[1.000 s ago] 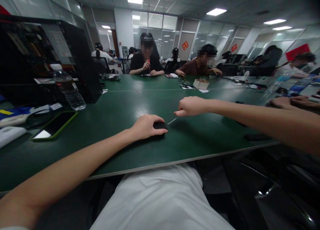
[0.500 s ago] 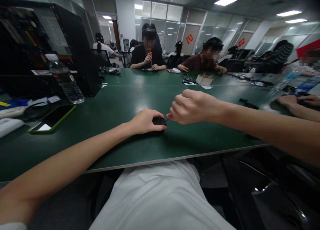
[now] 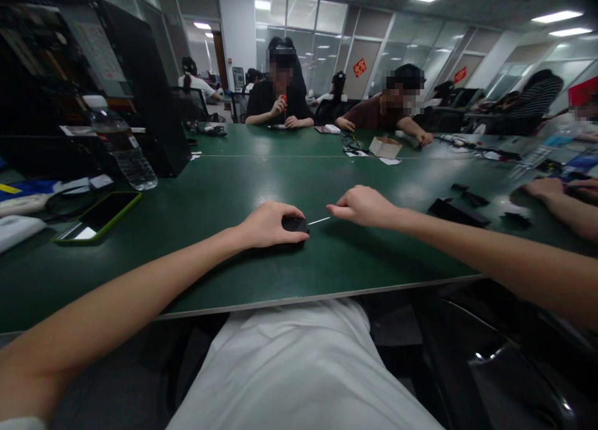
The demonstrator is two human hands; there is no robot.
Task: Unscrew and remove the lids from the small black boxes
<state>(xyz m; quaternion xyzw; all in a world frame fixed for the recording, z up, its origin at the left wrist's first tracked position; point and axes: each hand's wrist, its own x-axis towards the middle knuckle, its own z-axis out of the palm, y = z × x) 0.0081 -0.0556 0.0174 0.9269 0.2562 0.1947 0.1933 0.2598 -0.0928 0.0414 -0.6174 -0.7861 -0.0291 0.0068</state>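
On the green table, my left hand (image 3: 266,224) is closed around a small black device (image 3: 294,225), thumb on the near side and fingers on the far side. Its exact kind cannot be made out. A thin, shiny metal rod (image 3: 319,220) runs from the device's right end to my right hand (image 3: 365,205). The fingers of that hand are curled in a pinch at the rod's right end, so whatever part lies inside them is hidden. A gap now separates my two hands, with the rod spanning it.
On the left lie a green-edged phone (image 3: 99,217), a water bottle (image 3: 122,144) and a black computer case (image 3: 154,93). To the right are black parts (image 3: 458,212) and a co-worker's hands (image 3: 546,188). A small open box (image 3: 385,147) sits farther back, near people seated opposite.
My right hand has moved right and slightly down, away from the black device. More of the metal rod shows between them. My left hand stays nearly in place; the view has shifted slightly.
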